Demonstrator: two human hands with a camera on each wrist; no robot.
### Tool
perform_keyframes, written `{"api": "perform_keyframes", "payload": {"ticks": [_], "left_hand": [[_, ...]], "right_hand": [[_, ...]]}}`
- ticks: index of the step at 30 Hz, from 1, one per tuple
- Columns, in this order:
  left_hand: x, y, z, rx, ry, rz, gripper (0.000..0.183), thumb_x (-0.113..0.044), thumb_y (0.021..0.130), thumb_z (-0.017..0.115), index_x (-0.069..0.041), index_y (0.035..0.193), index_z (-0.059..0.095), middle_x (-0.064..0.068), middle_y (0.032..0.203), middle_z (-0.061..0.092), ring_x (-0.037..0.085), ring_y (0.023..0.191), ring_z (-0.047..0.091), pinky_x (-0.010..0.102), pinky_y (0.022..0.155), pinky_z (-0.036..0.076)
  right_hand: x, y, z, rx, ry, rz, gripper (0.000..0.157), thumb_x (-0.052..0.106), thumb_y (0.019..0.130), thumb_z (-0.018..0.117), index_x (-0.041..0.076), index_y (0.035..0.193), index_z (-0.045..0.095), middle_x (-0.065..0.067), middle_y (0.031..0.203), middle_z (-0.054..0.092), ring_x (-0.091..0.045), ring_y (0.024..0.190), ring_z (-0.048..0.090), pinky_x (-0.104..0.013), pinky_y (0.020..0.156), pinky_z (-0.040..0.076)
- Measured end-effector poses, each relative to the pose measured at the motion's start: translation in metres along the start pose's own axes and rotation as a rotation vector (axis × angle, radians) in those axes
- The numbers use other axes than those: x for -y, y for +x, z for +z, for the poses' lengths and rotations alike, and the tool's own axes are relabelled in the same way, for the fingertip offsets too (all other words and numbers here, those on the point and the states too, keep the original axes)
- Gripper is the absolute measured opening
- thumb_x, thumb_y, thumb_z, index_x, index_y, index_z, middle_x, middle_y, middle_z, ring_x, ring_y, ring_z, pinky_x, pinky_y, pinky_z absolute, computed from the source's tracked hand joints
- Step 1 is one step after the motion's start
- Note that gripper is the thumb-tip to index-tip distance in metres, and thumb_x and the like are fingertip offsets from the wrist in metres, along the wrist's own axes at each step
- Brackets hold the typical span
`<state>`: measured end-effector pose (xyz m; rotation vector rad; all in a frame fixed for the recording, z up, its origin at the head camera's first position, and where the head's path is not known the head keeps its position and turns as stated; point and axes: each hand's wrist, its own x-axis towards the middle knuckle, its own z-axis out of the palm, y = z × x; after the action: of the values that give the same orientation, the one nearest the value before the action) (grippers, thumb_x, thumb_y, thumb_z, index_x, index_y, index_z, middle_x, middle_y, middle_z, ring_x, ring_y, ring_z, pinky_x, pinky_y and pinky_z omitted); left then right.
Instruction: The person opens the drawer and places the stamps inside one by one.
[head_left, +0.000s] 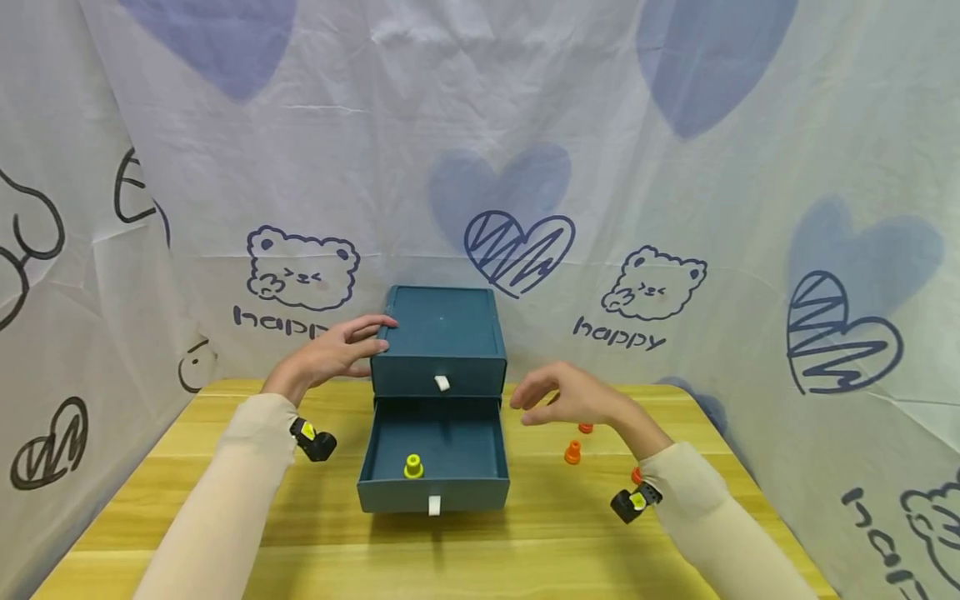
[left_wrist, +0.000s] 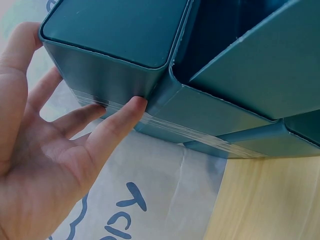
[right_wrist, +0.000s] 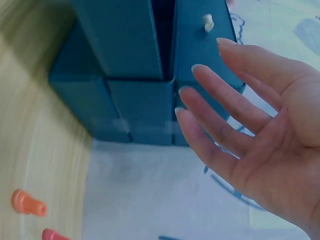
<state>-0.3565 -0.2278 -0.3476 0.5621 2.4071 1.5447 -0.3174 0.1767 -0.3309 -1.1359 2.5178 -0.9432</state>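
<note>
Your left hand point(head_left: 330, 358) rests on the left side and top edge of the blue drawer cabinet point(head_left: 442, 321), fingers spread, gripping nothing. Your right hand point(head_left: 573, 396) hovers just right of the cabinet, fingers apart and loosely bent, holding nothing. At the cabinet's front, 1 drawer point(head_left: 397, 496) stands pulled out, with 1 yellow peg point(head_left: 413, 468) inside near its front wall. Right of the cabinet, 1 orange peg point(head_left: 573, 452) and 2 partly hidden red pegs point(head_left: 586, 428) are on the table point(head_left: 555, 542).

Printed sheets point(head_left: 420, 117) make a booth around the table point(head_left: 322, 537).
</note>
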Motion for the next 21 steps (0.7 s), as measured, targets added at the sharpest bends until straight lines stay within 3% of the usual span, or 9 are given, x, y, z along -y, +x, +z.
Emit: {"api": "perform_keyframes", "payload": {"ticks": [8,18,21], "left_hand": [[0.0,-0.001,0.001,0.005,-0.002,0.009,0.059,-0.037,0.107,0.056,-0.016,0.159,0.035,0.018,0.172,0.019,0.049,0.154,0.028,0.065,0.116,0.041],[0.002,0.001,0.0,0.006,0.006,0.011,0.059,-0.038,0.107,0.056,-0.017,0.159,0.035,0.018,0.172,0.019,0.048,0.154,0.029,0.064,0.115,0.042],[0.002,0.001,0.0,0.005,0.01,0.011,0.06,-0.038,0.107,0.056,-0.017,0.159,0.035,0.018,0.172,0.019,0.048,0.154,0.029,0.064,0.116,0.042]], "right_hand": [[-0.029,-0.021,0.002,-0.048,0.009,0.057,0.022,0.017,0.094,0.077,0.008,0.114,0.076,-0.011,0.117,0.076,-0.036,0.115,0.07,-0.043,0.094,0.063],[-0.075,-0.043,0.018,-0.132,-0.003,0.122,0.022,0.014,0.093,0.078,0.008,0.114,0.075,-0.011,0.115,0.077,-0.03,0.106,0.072,-0.039,0.09,0.064],[-0.09,-0.047,0.023,-0.166,-0.012,0.135,0.022,0.013,0.091,0.079,0.008,0.113,0.075,-0.011,0.112,0.077,-0.031,0.105,0.072,-0.048,0.093,0.061]]}}
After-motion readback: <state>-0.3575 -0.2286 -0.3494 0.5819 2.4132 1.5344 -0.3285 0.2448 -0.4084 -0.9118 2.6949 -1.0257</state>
